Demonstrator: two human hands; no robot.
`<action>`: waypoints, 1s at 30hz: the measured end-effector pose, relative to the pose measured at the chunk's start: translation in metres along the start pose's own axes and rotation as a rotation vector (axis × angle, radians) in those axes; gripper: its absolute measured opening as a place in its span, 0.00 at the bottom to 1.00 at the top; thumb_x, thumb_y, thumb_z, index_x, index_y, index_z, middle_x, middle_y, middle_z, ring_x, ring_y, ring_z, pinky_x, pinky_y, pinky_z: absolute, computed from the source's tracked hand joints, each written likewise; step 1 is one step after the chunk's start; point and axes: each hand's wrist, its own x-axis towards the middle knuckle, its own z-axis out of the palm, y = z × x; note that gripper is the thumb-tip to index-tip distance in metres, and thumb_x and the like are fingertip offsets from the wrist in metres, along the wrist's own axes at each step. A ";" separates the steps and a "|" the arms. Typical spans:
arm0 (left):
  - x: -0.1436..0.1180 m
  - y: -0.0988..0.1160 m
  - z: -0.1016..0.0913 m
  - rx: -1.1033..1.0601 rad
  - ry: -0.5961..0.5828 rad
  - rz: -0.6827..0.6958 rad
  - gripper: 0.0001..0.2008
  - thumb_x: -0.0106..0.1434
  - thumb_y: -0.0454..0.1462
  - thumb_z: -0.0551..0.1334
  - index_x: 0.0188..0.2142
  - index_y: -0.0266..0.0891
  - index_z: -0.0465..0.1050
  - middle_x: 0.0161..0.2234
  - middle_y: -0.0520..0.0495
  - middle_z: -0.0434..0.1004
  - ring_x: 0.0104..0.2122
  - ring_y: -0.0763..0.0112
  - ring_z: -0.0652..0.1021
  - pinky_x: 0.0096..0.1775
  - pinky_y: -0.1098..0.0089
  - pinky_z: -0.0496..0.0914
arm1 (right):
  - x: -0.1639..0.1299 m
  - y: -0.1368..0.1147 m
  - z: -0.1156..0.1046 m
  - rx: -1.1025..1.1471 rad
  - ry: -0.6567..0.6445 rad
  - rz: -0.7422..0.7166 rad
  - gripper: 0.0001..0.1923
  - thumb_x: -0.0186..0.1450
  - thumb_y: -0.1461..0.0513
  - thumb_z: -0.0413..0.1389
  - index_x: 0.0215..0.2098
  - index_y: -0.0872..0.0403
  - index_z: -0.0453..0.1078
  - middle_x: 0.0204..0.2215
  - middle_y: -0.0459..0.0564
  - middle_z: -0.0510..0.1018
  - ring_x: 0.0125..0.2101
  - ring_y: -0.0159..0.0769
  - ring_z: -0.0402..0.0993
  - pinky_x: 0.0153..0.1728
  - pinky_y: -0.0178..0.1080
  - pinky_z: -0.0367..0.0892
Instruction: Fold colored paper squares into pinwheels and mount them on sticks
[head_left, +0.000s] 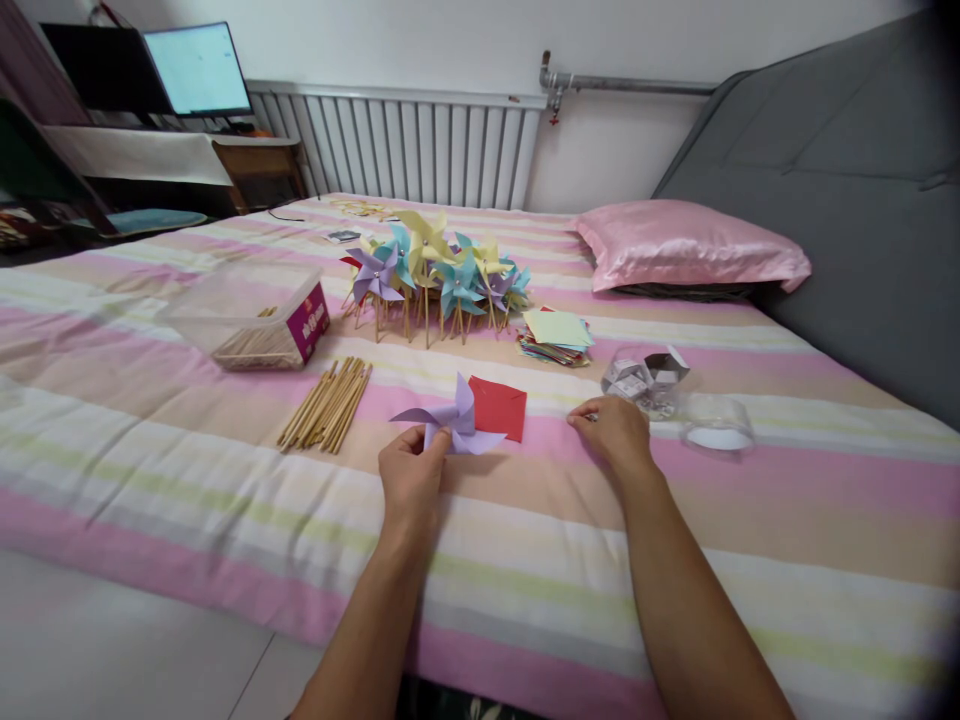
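Left hand [412,468] has a purple pinwheel [456,425] pinched just above the striped bed [525,560], right by 1 red paper square [502,408]. Right hand [616,435] has its fingers curled in, can't tell if it's pinching anything.

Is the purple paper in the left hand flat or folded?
Folded: the purple pinwheel has curled, pointed blades, pinched in the left hand.
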 end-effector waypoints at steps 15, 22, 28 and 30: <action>0.000 0.003 0.001 -0.022 0.003 -0.028 0.08 0.45 0.39 0.65 0.22 0.35 0.74 0.18 0.54 0.68 0.18 0.79 0.63 0.21 0.76 0.56 | -0.007 -0.013 -0.003 0.116 0.002 -0.155 0.13 0.57 0.67 0.52 0.33 0.50 0.78 0.35 0.47 0.82 0.37 0.39 0.76 0.36 0.37 0.65; -0.001 0.003 0.000 -0.015 -0.005 -0.013 0.07 0.47 0.38 0.65 0.21 0.35 0.72 0.17 0.55 0.65 0.18 0.80 0.63 0.21 0.76 0.55 | -0.010 -0.015 -0.004 0.024 -0.035 -0.132 0.11 0.56 0.63 0.55 0.33 0.48 0.78 0.32 0.46 0.82 0.35 0.41 0.77 0.29 0.37 0.64; -0.001 0.002 0.000 -0.010 -0.008 -0.019 0.08 0.47 0.38 0.65 0.21 0.35 0.72 0.17 0.55 0.64 0.18 0.79 0.62 0.21 0.76 0.54 | -0.008 -0.013 -0.001 0.046 -0.075 -0.164 0.10 0.57 0.63 0.54 0.33 0.49 0.79 0.34 0.48 0.82 0.36 0.41 0.76 0.33 0.37 0.63; -0.001 0.002 0.000 -0.008 -0.011 -0.025 0.08 0.47 0.38 0.65 0.22 0.35 0.72 0.17 0.55 0.64 0.18 0.79 0.62 0.21 0.76 0.54 | -0.007 -0.013 -0.001 0.070 -0.090 -0.191 0.11 0.59 0.63 0.53 0.32 0.50 0.78 0.34 0.49 0.82 0.37 0.41 0.76 0.35 0.36 0.63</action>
